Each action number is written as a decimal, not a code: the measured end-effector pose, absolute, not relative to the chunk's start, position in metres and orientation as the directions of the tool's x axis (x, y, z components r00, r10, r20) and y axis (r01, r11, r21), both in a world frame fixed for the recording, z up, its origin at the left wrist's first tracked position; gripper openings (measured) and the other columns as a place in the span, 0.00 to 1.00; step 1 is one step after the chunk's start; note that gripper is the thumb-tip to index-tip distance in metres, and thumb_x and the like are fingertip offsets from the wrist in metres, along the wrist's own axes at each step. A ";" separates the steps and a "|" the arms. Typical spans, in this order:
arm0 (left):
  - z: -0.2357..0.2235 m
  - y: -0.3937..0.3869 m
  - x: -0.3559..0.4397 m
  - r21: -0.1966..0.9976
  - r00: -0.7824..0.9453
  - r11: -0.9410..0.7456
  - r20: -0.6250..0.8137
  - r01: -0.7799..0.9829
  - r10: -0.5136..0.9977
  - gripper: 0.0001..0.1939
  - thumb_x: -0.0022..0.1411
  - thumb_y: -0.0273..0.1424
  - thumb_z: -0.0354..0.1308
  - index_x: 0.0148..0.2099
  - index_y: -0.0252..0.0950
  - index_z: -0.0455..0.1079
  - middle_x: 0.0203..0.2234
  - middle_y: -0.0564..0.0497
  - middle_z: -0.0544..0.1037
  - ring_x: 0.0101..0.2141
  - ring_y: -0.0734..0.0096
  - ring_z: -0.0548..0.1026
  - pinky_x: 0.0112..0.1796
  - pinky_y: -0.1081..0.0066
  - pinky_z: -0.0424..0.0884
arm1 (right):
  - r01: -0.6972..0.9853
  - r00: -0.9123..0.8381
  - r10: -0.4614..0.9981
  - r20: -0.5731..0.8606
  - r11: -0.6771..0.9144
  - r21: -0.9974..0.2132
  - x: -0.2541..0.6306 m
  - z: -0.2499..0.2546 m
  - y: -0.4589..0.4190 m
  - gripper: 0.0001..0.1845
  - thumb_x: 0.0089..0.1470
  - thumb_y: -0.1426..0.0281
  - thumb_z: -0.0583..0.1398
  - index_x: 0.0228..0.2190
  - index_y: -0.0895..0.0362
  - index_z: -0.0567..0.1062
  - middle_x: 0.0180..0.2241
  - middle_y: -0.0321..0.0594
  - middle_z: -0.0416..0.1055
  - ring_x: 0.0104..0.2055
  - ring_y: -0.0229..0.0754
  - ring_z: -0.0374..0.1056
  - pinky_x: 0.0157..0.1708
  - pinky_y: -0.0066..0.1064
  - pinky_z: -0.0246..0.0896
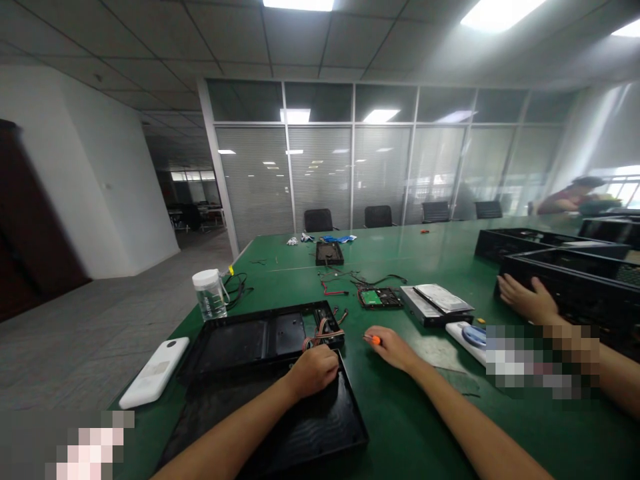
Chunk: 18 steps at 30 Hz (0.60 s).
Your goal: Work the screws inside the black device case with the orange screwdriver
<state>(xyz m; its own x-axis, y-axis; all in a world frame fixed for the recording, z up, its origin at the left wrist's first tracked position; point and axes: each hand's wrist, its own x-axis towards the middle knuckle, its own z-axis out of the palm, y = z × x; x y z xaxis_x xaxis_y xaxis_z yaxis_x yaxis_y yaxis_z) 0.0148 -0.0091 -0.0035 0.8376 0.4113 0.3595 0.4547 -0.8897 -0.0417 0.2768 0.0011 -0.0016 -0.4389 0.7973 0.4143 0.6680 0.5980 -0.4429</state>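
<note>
My left hand (314,373) is closed in a fist over the inner edge of a black open casing (280,420); anything inside the fingers is hidden. Just beyond it, striped ribbon cables (323,335) lie bunched in the corner of the casing's rear section (235,340). To the right of the casing, above the green table (395,420), my right hand (393,348) is wrapped round a small tool with an orange handle (375,340), apparently a screwdriver. Most of this tool is covered by the fingers.
A co-worker's hand (530,300) touches a large black case (570,287) at right. Nearby lie a silver drive unit (435,303), a green circuit board (377,297) and loose cables. A clear bottle (210,297) and white power bank (156,373) stand along the left edge.
</note>
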 end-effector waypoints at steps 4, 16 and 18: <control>-0.004 -0.008 0.009 0.008 0.840 -0.905 0.367 0.426 0.399 0.09 0.62 0.24 0.46 0.37 0.34 0.67 0.30 0.49 0.72 0.35 0.70 0.68 0.37 0.73 0.62 | 0.665 -0.439 0.794 0.420 0.601 -0.442 0.277 -0.004 0.003 0.18 0.59 0.62 0.47 0.32 0.57 0.72 0.34 0.43 0.71 0.36 0.41 0.66 0.40 0.32 0.59; -0.005 -0.008 0.010 0.009 0.846 -0.930 0.412 0.368 0.339 0.13 0.66 0.25 0.43 0.38 0.33 0.70 0.31 0.48 0.74 0.35 0.71 0.69 0.38 0.73 0.64 | 0.700 -0.260 0.911 0.321 0.406 -0.587 0.270 0.000 0.001 0.13 0.53 0.58 0.53 0.27 0.56 0.65 0.26 0.36 0.65 0.29 0.38 0.62 0.32 0.30 0.56; -0.006 -0.006 0.010 0.044 0.833 -0.927 0.425 0.373 0.356 0.13 0.66 0.26 0.44 0.37 0.34 0.70 0.32 0.48 0.75 0.36 0.71 0.70 0.38 0.73 0.64 | 0.628 -0.218 0.950 0.224 0.312 -0.713 0.268 0.002 -0.002 0.12 0.49 0.60 0.57 0.29 0.55 0.61 0.24 0.31 0.62 0.25 0.35 0.59 0.26 0.27 0.54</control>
<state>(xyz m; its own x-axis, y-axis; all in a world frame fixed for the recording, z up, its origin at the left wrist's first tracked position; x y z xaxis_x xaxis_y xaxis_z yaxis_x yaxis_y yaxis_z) 0.0095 -0.0059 -0.0065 0.8327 0.3556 0.4245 0.3731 -0.9267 0.0444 0.2682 -0.0016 0.0024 -0.2176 0.9501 0.2235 0.6279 0.3116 -0.7132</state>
